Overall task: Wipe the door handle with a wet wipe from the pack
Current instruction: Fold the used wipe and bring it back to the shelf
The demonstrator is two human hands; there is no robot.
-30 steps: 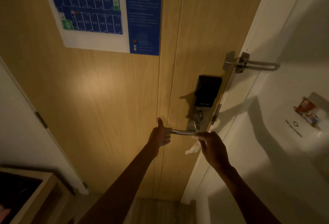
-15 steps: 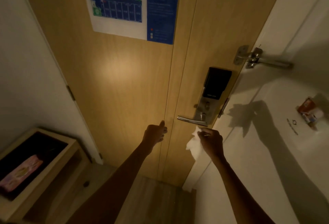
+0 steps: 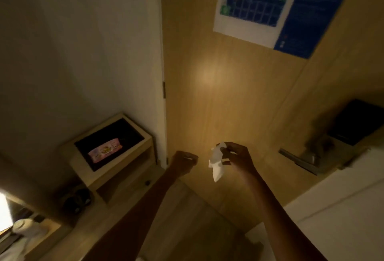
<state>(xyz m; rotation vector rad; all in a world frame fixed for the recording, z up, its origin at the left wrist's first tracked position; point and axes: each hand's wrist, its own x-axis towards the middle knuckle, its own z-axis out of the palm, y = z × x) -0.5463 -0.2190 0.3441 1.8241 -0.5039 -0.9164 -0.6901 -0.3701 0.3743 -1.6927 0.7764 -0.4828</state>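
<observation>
My right hand [image 3: 239, 158] pinches a crumpled white wet wipe [image 3: 217, 163], which hangs down in front of the wooden door [image 3: 228, 98]. The metal door handle [image 3: 299, 160] sticks out at the right, well apart from both hands, under a black lock panel [image 3: 357, 121]. My left hand [image 3: 184, 162] hovers left of the wipe with its fingers curled, and nothing shows in it. The pink wet wipe pack [image 3: 105, 150] lies in the dark top of a low wooden stand [image 3: 137, 160] at the lower left.
A blue floor plan sign [image 3: 270, 7] hangs high on the door. A white wall [image 3: 83, 53] stands left of the door frame. A white surface [image 3: 342, 208] fills the lower right. Dark shoes [image 3: 76, 199] sit on the floor beside the stand.
Both hands came off the handle and drew back to the left. The view swung left, so the handle slid to the right edge and the stand with the pack came into sight.
</observation>
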